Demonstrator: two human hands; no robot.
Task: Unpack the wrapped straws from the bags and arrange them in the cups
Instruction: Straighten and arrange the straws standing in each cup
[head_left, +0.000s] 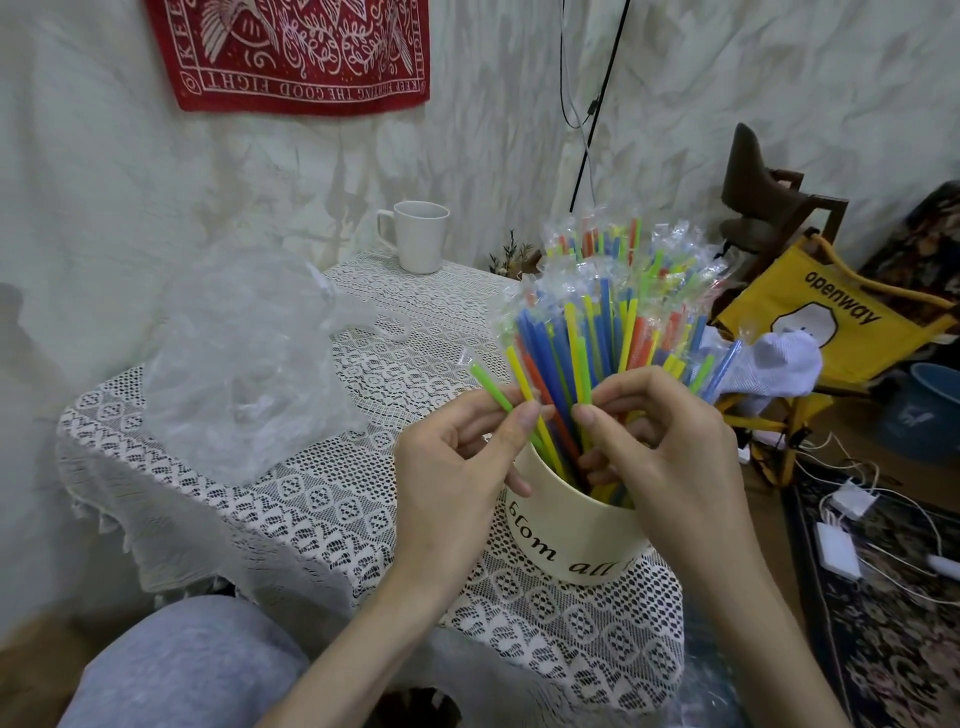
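Low and right of centre in the frame, a cream cup (566, 540) with dark lettering stands on the lace-covered counter (322, 499). It is packed with wrapped straws (613, 317) in blue, yellow, green and orange, their clear wrapper tips fanning up and outward.

Your left hand (457, 467) sits just left of the cup's rim. Its grip is clamped on a single green straw (491, 387), thumb and forefinger pinching it near its lower part, so that the straw slants up toward the left, away from the bunch.

Your right hand (660, 441) is over the cup's mouth. Its grip is closed on straws in the bunch, thumb and fingers pinching among them just above the rim.

At centre left, a crumpled clear bag (249, 364) lies on the counter, well apart from the cream cup. Whether any straws remain inside it cannot be told.

Near the top centre, a white mug (418, 236) stands upright at the counter's far edge. You cannot see anything rising above its rim, and its inside is hidden.
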